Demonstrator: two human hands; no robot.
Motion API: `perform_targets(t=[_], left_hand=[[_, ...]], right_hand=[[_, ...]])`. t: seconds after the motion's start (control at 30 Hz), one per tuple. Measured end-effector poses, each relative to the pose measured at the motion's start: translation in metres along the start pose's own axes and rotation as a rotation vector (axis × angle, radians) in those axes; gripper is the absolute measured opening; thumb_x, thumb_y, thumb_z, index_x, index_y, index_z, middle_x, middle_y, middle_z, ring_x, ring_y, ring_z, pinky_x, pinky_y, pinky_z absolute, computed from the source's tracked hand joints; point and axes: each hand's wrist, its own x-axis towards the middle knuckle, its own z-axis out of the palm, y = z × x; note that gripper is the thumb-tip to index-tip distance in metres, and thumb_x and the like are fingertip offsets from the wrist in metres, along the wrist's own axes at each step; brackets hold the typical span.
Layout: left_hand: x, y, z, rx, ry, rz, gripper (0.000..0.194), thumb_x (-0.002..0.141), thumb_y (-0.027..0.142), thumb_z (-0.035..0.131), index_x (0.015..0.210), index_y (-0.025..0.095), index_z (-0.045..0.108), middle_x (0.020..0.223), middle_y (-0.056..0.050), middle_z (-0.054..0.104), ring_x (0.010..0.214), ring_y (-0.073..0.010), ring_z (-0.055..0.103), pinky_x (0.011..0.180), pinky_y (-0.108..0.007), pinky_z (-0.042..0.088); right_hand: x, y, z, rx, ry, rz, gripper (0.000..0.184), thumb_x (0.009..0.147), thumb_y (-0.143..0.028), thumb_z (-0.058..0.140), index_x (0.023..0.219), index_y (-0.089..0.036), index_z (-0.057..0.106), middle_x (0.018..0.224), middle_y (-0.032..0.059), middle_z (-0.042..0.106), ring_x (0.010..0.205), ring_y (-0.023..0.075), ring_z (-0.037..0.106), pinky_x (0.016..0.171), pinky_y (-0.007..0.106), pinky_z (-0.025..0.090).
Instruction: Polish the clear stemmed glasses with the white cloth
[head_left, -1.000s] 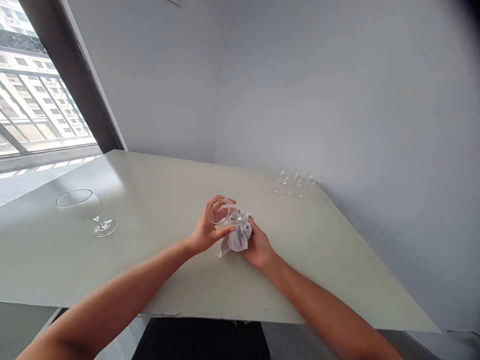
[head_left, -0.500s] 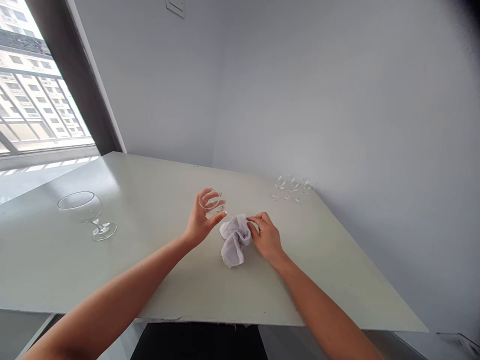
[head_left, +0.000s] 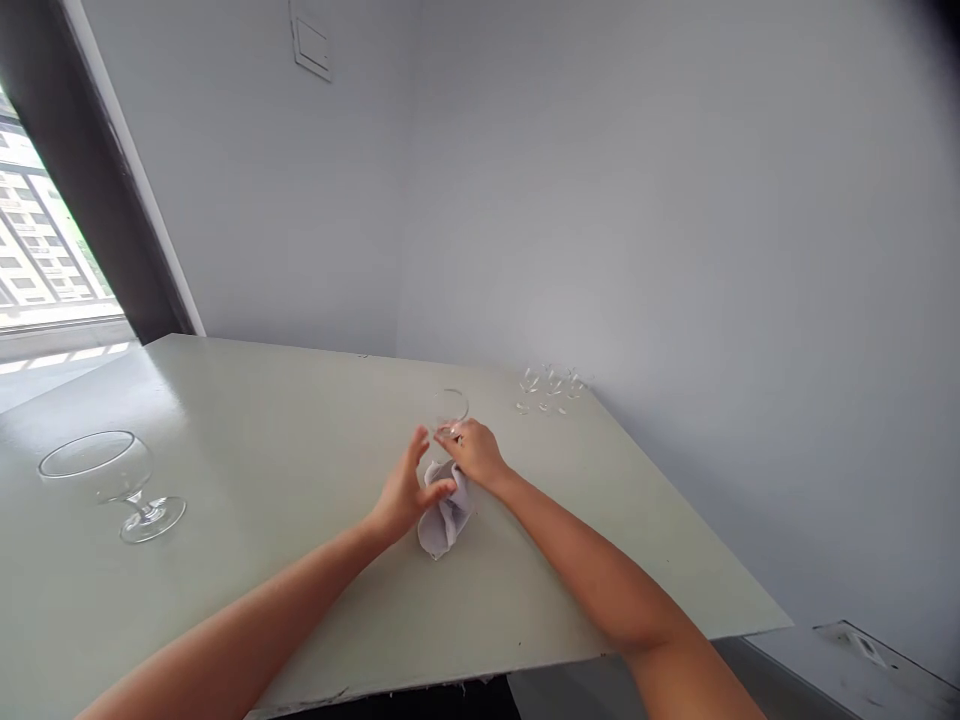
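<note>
My right hand (head_left: 478,452) is closed on the lower part of a small clear wine glass (head_left: 451,404), which stands upright near the middle of the table (head_left: 315,430). Fingers apart and holding nothing, my left hand (head_left: 409,490) hovers just left of that glass. Beneath and between the two hands lies a crumpled pale lilac cloth (head_left: 444,525), partly covered by the left thumb.
A large round-bowled stemmed glass (head_left: 97,470) stands at the left of the table. Several small stemmed glasses (head_left: 551,385) are grouped at the far right by the wall. The table's front edge runs below my forearms.
The small glass has passed from my left hand to my right. My left hand has opened and come down over the cloth. The view has turned slightly to the right.
</note>
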Motion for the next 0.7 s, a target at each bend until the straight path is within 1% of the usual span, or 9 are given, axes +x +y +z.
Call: perform_targets(t=[0.03,0.1,0.17,0.27,0.4,0.47,0.57,0.6,0.7], left_hand=[[-0.001,-0.004,0.002,0.109,-0.111,-0.020,0.083,0.070,0.044,0.060,0.136,0.027,0.011,0.138,-0.012,0.029,0.126,-0.0272,0.030,0.101,-0.046,0.027],[-0.004,-0.009,0.007,0.306,-0.307,0.045,0.074,0.069,0.042,0.061,0.133,0.028,0.025,0.134,-0.007,0.038,0.127,-0.0267,0.028,0.105,-0.047,0.018],[-0.007,-0.010,0.009,0.418,-0.389,0.148,0.068,0.071,0.040,0.059,0.131,0.030,0.029,0.133,-0.004,0.041,0.128,-0.0251,0.026,0.106,-0.046,0.012],[-0.009,-0.007,0.008,0.478,-0.406,0.173,0.065,0.074,0.042,0.055,0.131,0.029,0.028,0.132,-0.003,0.042,0.128,-0.0239,0.026,0.106,-0.045,0.014],[-0.009,-0.005,0.006,0.488,-0.405,0.171,0.065,0.074,0.044,0.054,0.131,0.029,0.027,0.132,-0.003,0.042,0.128,-0.0239,0.025,0.106,-0.045,0.014],[-0.009,-0.006,0.006,0.485,-0.406,0.167,0.065,0.075,0.046,0.053,0.131,0.028,0.027,0.131,-0.003,0.042,0.128,-0.0235,0.025,0.106,-0.044,0.014],[-0.009,-0.006,0.007,0.482,-0.410,0.161,0.067,0.074,0.048,0.053,0.132,0.027,0.026,0.132,-0.004,0.041,0.128,-0.0228,0.025,0.106,-0.042,0.014],[-0.009,-0.006,0.007,0.485,-0.409,0.157,0.068,0.074,0.049,0.053,0.132,0.026,0.026,0.132,-0.004,0.041,0.128,-0.0227,0.025,0.106,-0.042,0.014],[-0.008,-0.006,0.008,0.496,-0.399,0.143,0.072,0.073,0.050,0.053,0.133,0.022,0.024,0.134,-0.007,0.039,0.128,-0.0228,0.025,0.107,-0.041,0.014]], right_hand=[[0.008,0.010,-0.002,0.029,0.028,0.091,0.019,0.077,-0.035,0.052,0.085,-0.023,0.065,0.080,0.0003,0.066,0.075,0.0137,0.055,0.069,0.022,0.037],[0.025,0.034,-0.008,0.044,0.075,0.235,0.023,0.075,-0.038,0.052,0.083,-0.021,0.065,0.075,0.0012,0.065,0.070,0.0143,0.056,0.065,0.022,0.038],[0.038,0.061,-0.014,0.024,0.105,0.332,0.024,0.075,-0.037,0.050,0.072,-0.018,0.065,0.066,0.0022,0.063,0.063,0.0152,0.055,0.059,0.023,0.037],[0.049,0.096,-0.021,-0.003,0.136,0.494,0.026,0.073,-0.034,0.049,0.055,-0.018,0.058,0.052,0.0022,0.057,0.052,0.0154,0.052,0.049,0.024,0.033],[0.057,0.123,-0.020,-0.014,0.161,0.631,0.024,0.074,-0.032,0.051,0.053,-0.018,0.054,0.049,0.0011,0.053,0.049,0.0145,0.050,0.047,0.024,0.033],[0.061,0.129,-0.016,-0.006,0.163,0.662,0.023,0.077,-0.033,0.052,0.060,-0.017,0.056,0.056,0.0016,0.056,0.053,0.0134,0.052,0.050,0.024,0.037],[0.067,0.130,-0.010,0.014,0.163,0.684,0.024,0.083,-0.035,0.050,0.081,-0.013,0.058,0.075,0.0022,0.059,0.063,0.0110,0.054,0.059,0.026,0.044],[0.068,0.130,-0.010,0.020,0.167,0.684,0.024,0.083,-0.035,0.050,0.083,-0.013,0.058,0.077,0.0028,0.059,0.065,0.0110,0.055,0.060,0.026,0.044],[0.065,0.128,-0.011,0.037,0.191,0.666,0.021,0.076,-0.032,0.054,0.075,-0.012,0.060,0.072,0.0049,0.060,0.064,0.0134,0.054,0.057,0.024,0.039]])
